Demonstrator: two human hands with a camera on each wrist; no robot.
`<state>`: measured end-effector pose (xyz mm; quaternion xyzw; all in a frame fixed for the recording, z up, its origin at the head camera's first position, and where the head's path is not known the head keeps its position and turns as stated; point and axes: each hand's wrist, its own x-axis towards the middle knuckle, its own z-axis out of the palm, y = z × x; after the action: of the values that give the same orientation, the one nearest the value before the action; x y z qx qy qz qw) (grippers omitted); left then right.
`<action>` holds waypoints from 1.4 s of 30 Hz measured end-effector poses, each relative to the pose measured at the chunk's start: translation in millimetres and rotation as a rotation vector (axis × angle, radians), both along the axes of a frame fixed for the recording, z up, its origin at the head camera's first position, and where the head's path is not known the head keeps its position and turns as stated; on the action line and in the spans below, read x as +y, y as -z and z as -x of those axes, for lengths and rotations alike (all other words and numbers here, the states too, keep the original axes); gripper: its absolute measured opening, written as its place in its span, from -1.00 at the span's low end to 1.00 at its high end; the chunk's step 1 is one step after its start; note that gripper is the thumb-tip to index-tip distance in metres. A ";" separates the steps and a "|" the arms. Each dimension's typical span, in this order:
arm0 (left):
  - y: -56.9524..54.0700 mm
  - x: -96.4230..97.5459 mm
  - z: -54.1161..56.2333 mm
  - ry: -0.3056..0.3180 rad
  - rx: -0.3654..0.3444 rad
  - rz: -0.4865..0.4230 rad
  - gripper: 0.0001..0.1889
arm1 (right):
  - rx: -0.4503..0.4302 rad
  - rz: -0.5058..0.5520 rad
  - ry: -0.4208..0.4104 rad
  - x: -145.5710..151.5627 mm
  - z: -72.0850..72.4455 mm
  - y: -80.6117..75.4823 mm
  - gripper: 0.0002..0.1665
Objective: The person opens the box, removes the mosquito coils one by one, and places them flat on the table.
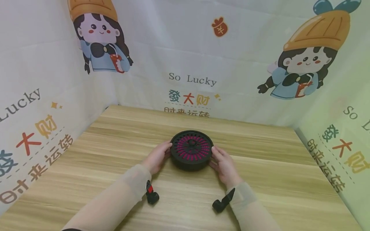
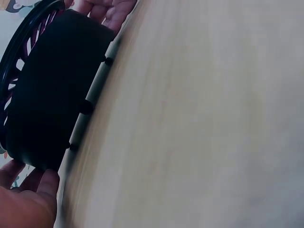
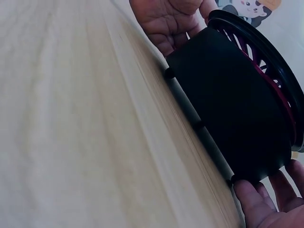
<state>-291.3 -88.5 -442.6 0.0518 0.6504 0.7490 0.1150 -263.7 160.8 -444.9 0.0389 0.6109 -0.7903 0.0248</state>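
Note:
A round black box [image 1: 189, 166] with small feet is at the middle of the table. Its slotted lid [image 1: 179, 153] shows magenta between the slots and has a knob in the centre. On the box's left side, my left hand [image 1: 157, 157] holds it with thumb and fingers at the wall. From the opposite side my right hand [image 1: 225, 164] grips the wall too. Both wrist views show the box's plain dark side [image 2: 52, 90] and its feet [image 3: 199, 124] close over the wood, with fingertips of both hands against it.
The wood-grain table [image 1: 115, 138] extends around the box. Printed white cloth [image 1: 185, 54] hangs behind the table and along both sides. A small black camera [image 1: 152, 197] is strapped at the left wrist, another camera [image 1: 218, 206] at the right.

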 end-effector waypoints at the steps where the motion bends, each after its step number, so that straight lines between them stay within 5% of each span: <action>1: 0.2 -0.3 -0.9 -0.007 -0.007 0.001 -0.50 | 0.000 -0.006 -0.001 -0.5 -0.5 -0.1 -0.44; 14: -0.5 -4.9 -19.9 -0.031 0.013 -0.010 -0.50 | -0.019 -0.035 -0.036 -3.7 -8.5 -1.7 -0.41; 23: -6.6 -8.8 -21.7 -0.031 -0.029 0.037 -0.43 | -0.004 -0.050 -0.030 -3.0 -9.7 -1.1 -0.44; 27: -19.1 -11.2 -16.8 -0.046 0.044 0.209 -0.39 | -0.003 -0.055 -0.029 -2.5 -9.5 -0.3 -0.44; 34: -42.5 -4.6 0.8 0.003 0.410 0.712 -0.49 | 0.007 -0.031 -0.023 0.2 -9.7 2.5 -0.42; 37: -47.2 4.5 8.2 0.065 0.485 0.784 -0.57 | 0.009 -0.007 -0.018 1.2 -9.5 3.0 -0.43; 42: -49.3 17.5 14.9 0.134 0.511 0.815 -0.68 | 0.009 0.003 -0.024 1.2 -10.4 3.0 -0.43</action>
<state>-306.1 -71.0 -393.4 0.2265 0.8936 0.3874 0.0106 -253.3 162.0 -447.8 0.0282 0.6103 -0.7910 0.0314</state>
